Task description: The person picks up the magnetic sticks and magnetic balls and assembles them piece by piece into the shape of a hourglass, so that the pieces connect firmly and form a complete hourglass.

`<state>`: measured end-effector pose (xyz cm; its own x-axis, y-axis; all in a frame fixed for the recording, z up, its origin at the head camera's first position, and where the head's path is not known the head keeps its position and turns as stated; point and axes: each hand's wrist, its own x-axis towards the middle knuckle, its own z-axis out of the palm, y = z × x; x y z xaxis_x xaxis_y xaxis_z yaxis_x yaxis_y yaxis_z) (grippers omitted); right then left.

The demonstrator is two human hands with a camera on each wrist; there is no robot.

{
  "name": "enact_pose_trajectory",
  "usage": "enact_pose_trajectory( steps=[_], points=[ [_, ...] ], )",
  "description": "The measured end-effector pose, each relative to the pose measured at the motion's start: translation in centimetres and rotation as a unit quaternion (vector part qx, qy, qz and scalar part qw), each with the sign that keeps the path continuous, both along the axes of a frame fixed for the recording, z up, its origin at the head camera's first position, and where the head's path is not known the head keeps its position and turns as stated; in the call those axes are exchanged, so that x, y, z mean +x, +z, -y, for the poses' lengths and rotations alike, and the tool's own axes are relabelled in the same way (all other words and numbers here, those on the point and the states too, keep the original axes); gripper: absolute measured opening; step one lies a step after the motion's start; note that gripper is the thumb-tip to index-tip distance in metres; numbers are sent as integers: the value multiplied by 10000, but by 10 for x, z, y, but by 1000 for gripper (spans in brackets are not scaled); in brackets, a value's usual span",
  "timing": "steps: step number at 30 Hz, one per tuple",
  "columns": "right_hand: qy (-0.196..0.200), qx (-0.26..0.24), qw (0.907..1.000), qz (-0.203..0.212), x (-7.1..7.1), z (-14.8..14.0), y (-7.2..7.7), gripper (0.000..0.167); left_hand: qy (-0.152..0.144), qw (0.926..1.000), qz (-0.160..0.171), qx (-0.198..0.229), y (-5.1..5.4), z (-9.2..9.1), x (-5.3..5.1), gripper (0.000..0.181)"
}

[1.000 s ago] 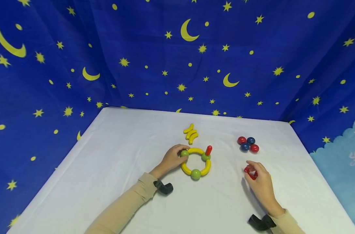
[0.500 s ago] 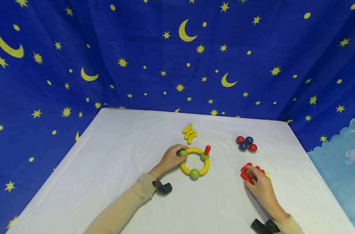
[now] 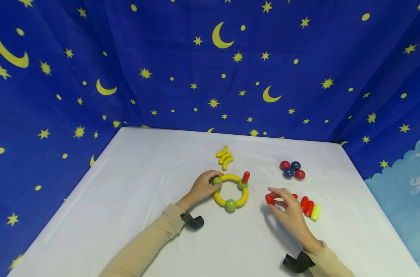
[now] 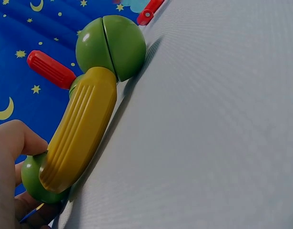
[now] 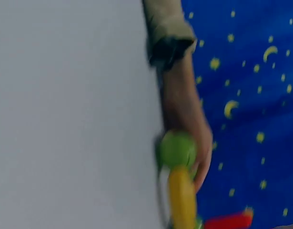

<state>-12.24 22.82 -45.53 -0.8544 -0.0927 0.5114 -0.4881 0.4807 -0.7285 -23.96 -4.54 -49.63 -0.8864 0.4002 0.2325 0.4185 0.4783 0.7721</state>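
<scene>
My left hand (image 3: 201, 187) grips a green ball (image 3: 217, 181) at the upper left of a ring on the table. Yellow curved pieces (image 3: 244, 197) and green balls make up this ring; another green ball (image 3: 230, 205) sits at its near side. From the right-hand ball a red peg (image 3: 245, 177) stands up. In the left wrist view, finger and thumb lie around the held ball (image 4: 34, 181), beside a ridged yellow piece (image 4: 82, 129). Right of the ring, my right hand (image 3: 290, 216) pinches a red peg (image 3: 269, 199) above the table. The right wrist view is blurred and shows the left hand (image 5: 186, 109).
Red pegs (image 3: 309, 209) and a yellow-green one (image 3: 315, 212) lie just right of my right hand, partly behind it. Farther back are two red balls (image 3: 299, 174) and two blue balls (image 3: 288, 173). Three yellow curved pieces (image 3: 225, 158) lie behind the ring on the white table (image 3: 154, 161).
My right hand has come away from the group of red pegs, moving left toward the ring with one red peg. The left hand keeps its grip on the green ball.
</scene>
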Motion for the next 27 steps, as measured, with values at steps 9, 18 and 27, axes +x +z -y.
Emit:
enact_pose_trajectory(
  steps=[9,18,27],
  points=[
    [1535,-1001,9829,-168,-15,54,4,42,-43,10000,-9,9,1,1,1,33],
    [1359,-399,9898,-117,-18,82,-8,46,15,9999,-104,-105,2,1,3,34],
    [1014,34,9948,-36,-19,79,-17,40,346,9992,-187,-7,3,-1,2,27]
  ],
)
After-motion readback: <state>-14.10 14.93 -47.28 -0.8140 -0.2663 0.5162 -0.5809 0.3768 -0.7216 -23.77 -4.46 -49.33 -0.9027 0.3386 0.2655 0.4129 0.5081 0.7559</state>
